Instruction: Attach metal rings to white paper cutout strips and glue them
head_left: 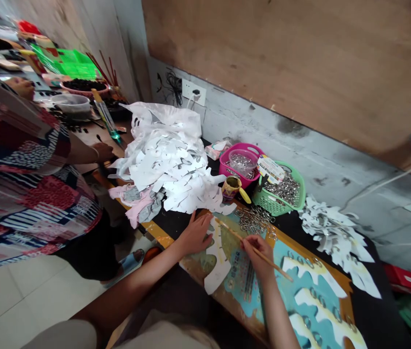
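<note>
My right hand (259, 254) is closed around a thin wooden brush (280, 271), its tip resting near the upper part of a white scalloped cut-out (218, 278). Yellowish strokes show along that piece. My left hand (197, 233) lies with fingers stretched out at the cut-out's left edge, touching it. Just beyond the brush is a small pile of metal rings (254, 219). On the blue board (278, 245) to the right lie several white cut-outs (312, 275) with yellowish edges and metal rings set on them.
A large heap of white cut-outs (171, 165) spills from a plastic bag at the back left. Pink (223, 167) and green (300, 194) baskets hold metal pieces, beside a tin (230, 189). More cut-outs (336, 232) lie right. A person in a patterned top (26, 174) stands left.
</note>
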`<state>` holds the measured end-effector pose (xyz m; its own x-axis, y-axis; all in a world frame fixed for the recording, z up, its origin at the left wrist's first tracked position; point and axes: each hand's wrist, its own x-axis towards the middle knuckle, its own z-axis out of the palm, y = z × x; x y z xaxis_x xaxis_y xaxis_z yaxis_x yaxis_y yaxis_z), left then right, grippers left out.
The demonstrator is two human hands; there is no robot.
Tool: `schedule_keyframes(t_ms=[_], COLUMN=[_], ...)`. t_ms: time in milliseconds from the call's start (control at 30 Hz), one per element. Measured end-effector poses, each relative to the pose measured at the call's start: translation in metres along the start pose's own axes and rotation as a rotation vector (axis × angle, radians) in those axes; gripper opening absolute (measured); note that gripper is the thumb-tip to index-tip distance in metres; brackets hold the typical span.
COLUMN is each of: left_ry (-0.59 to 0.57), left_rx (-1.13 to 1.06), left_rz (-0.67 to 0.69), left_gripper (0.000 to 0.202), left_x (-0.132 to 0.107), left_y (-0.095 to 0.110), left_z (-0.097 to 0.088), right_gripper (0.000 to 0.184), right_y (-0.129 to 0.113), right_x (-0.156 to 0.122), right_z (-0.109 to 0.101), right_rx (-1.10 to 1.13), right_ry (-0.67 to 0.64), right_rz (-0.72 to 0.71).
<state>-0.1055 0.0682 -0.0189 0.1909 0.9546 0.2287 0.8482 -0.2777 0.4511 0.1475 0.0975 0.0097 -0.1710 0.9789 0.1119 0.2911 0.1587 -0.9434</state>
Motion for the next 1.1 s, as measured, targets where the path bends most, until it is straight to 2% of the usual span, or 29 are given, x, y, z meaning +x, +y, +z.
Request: schedule_keyframes(t_ms=[233, 400, 533, 667, 767, 933, 1100], left_ry=[-0.015, -0.01, -0.015, -0.019, -0.027, -0.01, -0.019], left_rx=[0.008, 0.013, 0.008, 0.006, 0.004, -0.001, 0.006], left_rz=[0.001, 0.003, -0.002, -0.003, -0.008, -0.006, -0.007], left_gripper=[0.059, 0.059, 0.059, 0.058, 0.058, 0.058, 0.056], left_x=[0.0, 0.0, 0.0, 0.001, 0.001, 0.001, 0.001], left_y=[0.001, 0.001, 0.0, 0.002, 0.002, 0.002, 0.003], left_z=[-0.002, -0.001, 0.0, -0.002, -0.004, -0.002, -0.002], right_gripper=[0.018, 0.017, 0.016, 0.015, 0.016, 0.022, 0.029], right_y=[-0.007, -0.011, -0.013, -0.015, -0.018, -0.023, -0.019], right_x=[-0.011, -0.006, -0.002, -0.002, -0.005, -0.003, 0.015], right_z=[-0.003, -0.008, -0.009, -0.009, -0.008, 0.002, 0.004], right_rx=[-0.05, -0.086, -0.129, -0.164, -0.155, -0.018, 0.169], right_ry=[-0.032, 0.042, -0.075, -0.041, -0.041, 0.121, 0.266], right_rz=[-0.036, -0.144, -0.201, -0.215, -0.2, -0.076, 0.066])
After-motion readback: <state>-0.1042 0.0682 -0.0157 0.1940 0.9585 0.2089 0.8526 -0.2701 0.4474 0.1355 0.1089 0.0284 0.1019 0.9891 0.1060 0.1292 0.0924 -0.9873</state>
